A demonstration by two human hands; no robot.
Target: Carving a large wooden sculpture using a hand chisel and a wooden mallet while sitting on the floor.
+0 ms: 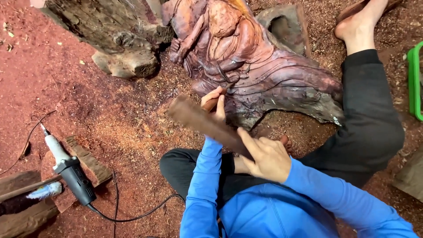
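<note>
A reddish-brown wood carving (264, 66) of a robed figure lies on the sawdust-covered ground in front of me. My left hand (217, 110) is closed around a chisel (210, 105) whose tip rests against the carving's lower edge. A flat, dark wooden mallet (198, 119) is gripped by my right hand (266, 158), with its head just left of the chisel hand. I sit on the ground in blue sleeves and black trousers, with one leg stretched beside the carving and a bare foot (357, 26) at the top right.
A grey-and-black corded rotary tool (70, 172) lies at left on a wood block (90, 163), its cable trailing toward me. Nearby is a brush (44, 191). A rough log (110, 31) sits at top left. A green plastic object (414, 79) is at the right edge.
</note>
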